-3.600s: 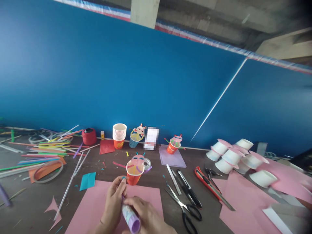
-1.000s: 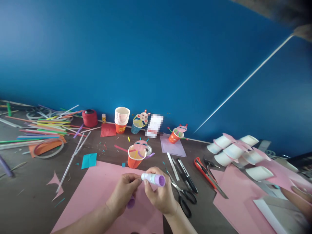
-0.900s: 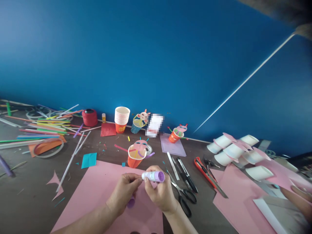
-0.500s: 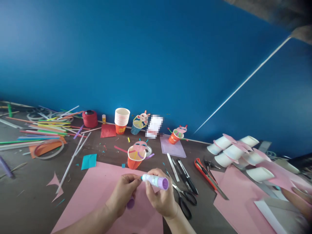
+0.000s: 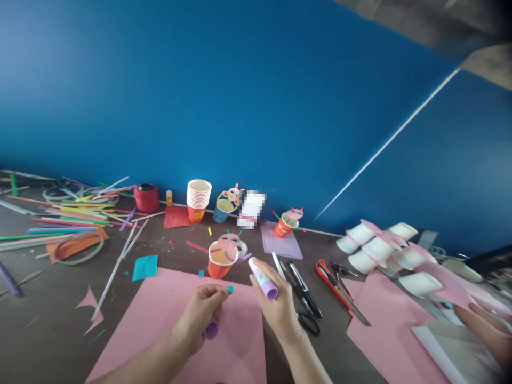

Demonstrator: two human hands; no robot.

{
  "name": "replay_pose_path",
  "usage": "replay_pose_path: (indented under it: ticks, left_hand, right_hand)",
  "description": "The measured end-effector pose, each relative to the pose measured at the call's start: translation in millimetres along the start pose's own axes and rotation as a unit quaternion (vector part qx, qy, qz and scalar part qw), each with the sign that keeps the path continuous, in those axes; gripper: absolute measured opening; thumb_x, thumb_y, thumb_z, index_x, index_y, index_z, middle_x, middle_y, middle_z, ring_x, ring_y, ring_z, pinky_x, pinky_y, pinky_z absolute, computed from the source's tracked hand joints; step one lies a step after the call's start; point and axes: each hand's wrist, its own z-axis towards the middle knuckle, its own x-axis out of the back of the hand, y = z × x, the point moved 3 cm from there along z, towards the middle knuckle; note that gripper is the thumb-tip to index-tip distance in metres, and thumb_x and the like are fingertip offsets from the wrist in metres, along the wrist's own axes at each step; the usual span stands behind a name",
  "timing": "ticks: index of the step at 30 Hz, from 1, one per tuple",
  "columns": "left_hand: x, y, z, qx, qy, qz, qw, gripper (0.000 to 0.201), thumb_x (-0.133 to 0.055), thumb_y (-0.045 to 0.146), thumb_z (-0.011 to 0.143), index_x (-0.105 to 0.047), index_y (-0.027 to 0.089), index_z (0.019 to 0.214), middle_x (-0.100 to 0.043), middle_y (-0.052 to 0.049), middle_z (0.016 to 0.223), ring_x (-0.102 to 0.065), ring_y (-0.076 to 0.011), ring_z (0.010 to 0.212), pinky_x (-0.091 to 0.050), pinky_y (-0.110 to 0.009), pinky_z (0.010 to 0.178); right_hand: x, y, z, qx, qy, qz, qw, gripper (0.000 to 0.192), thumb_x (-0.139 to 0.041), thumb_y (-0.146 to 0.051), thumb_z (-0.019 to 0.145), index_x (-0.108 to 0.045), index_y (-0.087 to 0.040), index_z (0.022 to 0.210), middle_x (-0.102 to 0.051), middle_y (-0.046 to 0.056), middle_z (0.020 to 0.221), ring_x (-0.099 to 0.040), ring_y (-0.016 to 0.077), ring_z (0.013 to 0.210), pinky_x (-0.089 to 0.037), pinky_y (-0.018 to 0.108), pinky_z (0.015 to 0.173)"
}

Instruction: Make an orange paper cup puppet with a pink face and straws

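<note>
My left hand (image 5: 202, 314) pinches a small blue paper piece (image 5: 230, 289) between thumb and forefinger. The same hand's lower fingers curl round a purple glue-stick cap (image 5: 212, 329). In my right hand (image 5: 278, 301) is a glue stick (image 5: 263, 280), white with a purple base, held slantwise and apart from the paper piece. Both hands are above a large pink paper sheet (image 5: 160, 330). Just beyond them stands an orange paper cup (image 5: 221, 261) with a pink paper face and coloured strips for arms. Scissors (image 5: 309, 323) lie partly hidden behind my right hand.
Pens (image 5: 306, 290) and a red utility knife (image 5: 340, 290) lie to the right, near several white cups (image 5: 366, 261) with pink paper. Another person's hand (image 5: 480, 330) is at the right edge. Coloured straws (image 5: 76, 213) spread on the left; stacked cups (image 5: 199, 200) stand by the blue wall.
My right hand has drawn the glue stick away from the blue paper piece, to the right and slightly up. My left hand stays nearly in place, and the blue piece now shows more.
</note>
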Motion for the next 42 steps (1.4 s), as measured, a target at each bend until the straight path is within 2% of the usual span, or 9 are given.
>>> replay_pose_path:
  ticks: [2, 4, 8, 13, 15, 19, 23, 30, 42]
  left_hand:
    - [0.5, -0.1, 0.0, -0.003, 0.0, -0.005, 1.0, 0.035, -0.066, 0.045, 0.064, -0.045, 0.018, 0.056, -0.032, 0.01, 0.039, -0.026, -0.0042, 0.035, -0.02, -0.018, 0.037]
    - [0.8, -0.9, 0.1, -0.004, 0.0, -0.006, 1.0, 0.035, -0.066, 0.044, 0.064, -0.045, 0.018, 0.058, -0.032, 0.01, 0.04, -0.026, -0.0041, 0.036, -0.019, -0.018, 0.037]
    - [1.7, -1.8, 1.6, -0.009, -0.009, -0.022, 1.0, 0.032, -0.064, 0.043, 0.066, -0.047, 0.017, 0.061, -0.033, 0.009, 0.041, -0.025, -0.0039, 0.036, -0.02, -0.018, 0.037]
    - [4.9, 1.2, 3.9, -0.012, -0.003, -0.069, 0.998, 0.028, -0.066, 0.037, 0.066, -0.046, 0.018, 0.062, -0.033, 0.009, 0.045, -0.029, -0.0044, 0.039, -0.022, -0.018, 0.039]
    - [6.1, 2.7, 4.8, -0.014, 0.006, -0.091, 0.996, 0.029, -0.067, 0.035, 0.064, -0.044, 0.018, 0.061, -0.031, 0.01, 0.046, -0.028, -0.0041, 0.04, -0.021, -0.018, 0.039]
    - [6.3, 3.3, 6.8, -0.029, 0.012, -0.094, 0.995, 0.028, -0.067, 0.033, 0.063, -0.045, 0.017, 0.06, -0.028, 0.011, 0.046, -0.027, -0.0039, 0.04, -0.017, -0.019, 0.04]
    - [5.5, 0.6, 8.2, -0.017, 0.012, -0.095, 0.995, 0.026, -0.067, 0.034, 0.062, -0.048, 0.017, 0.063, -0.031, 0.01, 0.045, -0.029, -0.0042, 0.039, -0.017, -0.019, 0.04]
    - [4.6, 2.3, 5.8, -0.034, 0.029, -0.083, 0.996, 0.026, -0.068, 0.033, 0.06, -0.049, 0.016, 0.063, -0.035, 0.01, 0.044, -0.03, -0.0037, 0.039, -0.02, -0.018, 0.039]
    - [5.2, -1.4, 9.0, -0.044, 0.019, -0.09, 0.995, 0.026, -0.068, 0.033, 0.063, -0.048, 0.016, 0.06, -0.033, 0.01, 0.042, -0.028, -0.0034, 0.038, -0.023, -0.018, 0.039]
  right_hand:
    - [2.7, 5.3, 1.2, -0.038, -0.017, 0.02, 0.999, 0.034, -0.045, -0.016, 0.084, -0.049, -0.02, 0.118, -0.062, 0.002, 0.071, -0.063, 0.0146, 0.062, -0.054, 0.024, 0.055]
    - [6.4, 6.6, 2.6, -0.04, -0.034, 0.002, 0.999, 0.039, -0.043, -0.012, 0.083, -0.046, -0.019, 0.12, -0.061, 0.0, 0.066, -0.062, 0.0138, 0.057, -0.053, 0.023, 0.052]
    - [11.6, -2.3, 0.1, -0.004, -0.084, -0.08, 0.993, 0.043, -0.051, -0.014, 0.076, -0.047, -0.021, 0.118, -0.064, 0.006, 0.092, -0.064, 0.0185, 0.075, -0.053, 0.03, 0.067]
    - [6.9, -21.8, -27.6, -0.012, -0.075, 0.07, 0.995, 0.033, -0.042, -0.031, 0.086, -0.047, -0.018, 0.116, -0.063, 0.009, 0.097, -0.062, 0.0215, 0.085, -0.052, 0.031, 0.068]
    - [0.9, -32.2, -43.0, 0.003, -0.074, 0.122, 0.99, 0.033, -0.037, -0.032, 0.087, -0.047, -0.018, 0.116, -0.063, 0.009, 0.097, -0.062, 0.0212, 0.082, -0.053, 0.03, 0.066]
    - [-11.8, -54.4, -61.6, 0.088, -0.093, 0.07, 0.989, 0.039, -0.05, -0.026, 0.078, -0.045, -0.021, 0.116, -0.062, 0.009, 0.101, -0.061, 0.0216, 0.084, -0.051, 0.031, 0.073]
    - [-23.3, -63.3, -61.5, 0.139, -0.142, 0.041, 0.979, 0.041, -0.054, -0.021, 0.07, -0.044, -0.019, 0.11, -0.062, 0.006, 0.085, -0.061, 0.0199, 0.073, -0.051, 0.03, 0.067]
    - [-30.8, -60.4, -62.4, 0.116, -0.147, 0.001, 0.982, 0.038, -0.052, -0.016, 0.066, -0.047, -0.019, 0.103, -0.061, 0.007, 0.083, -0.06, 0.0211, 0.074, -0.049, 0.033, 0.068]
    - [-29.6, -62.6, -56.7, 0.071, -0.182, 0.042, 0.98, 0.033, -0.048, -0.012, 0.063, -0.049, -0.017, 0.096, -0.058, 0.005, 0.076, -0.057, 0.0192, 0.07, -0.048, 0.031, 0.066]
